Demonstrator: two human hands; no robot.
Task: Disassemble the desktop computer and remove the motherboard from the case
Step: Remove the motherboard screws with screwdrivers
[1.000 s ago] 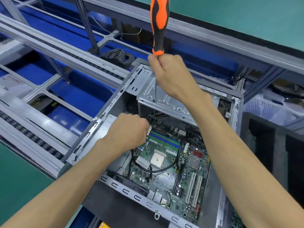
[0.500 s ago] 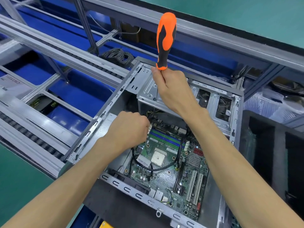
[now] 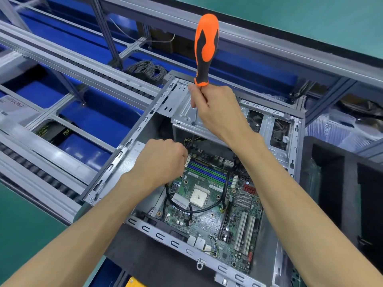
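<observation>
Above the right hand [image 3: 217,112] rises a screwdriver handle [image 3: 206,48] in bright orange with black grip panels. Below both hands lies the green motherboard [image 3: 209,206], speckled with silver solder dots; just right of the left hand [image 3: 163,160] run its memory slots [image 3: 209,172] in blue and green stripes. Nearer the person sit a white square socket [image 3: 199,197], a red heatsink [image 3: 249,189], white expansion slots [image 3: 245,232] and a looping black cable [image 3: 196,211]. The case [image 3: 145,123] around them is dull silver-grey. Left of the hands, bins [image 3: 99,119] show deep blue between grey rails [image 3: 62,63]. The floor [image 3: 22,228] is teal green.
</observation>
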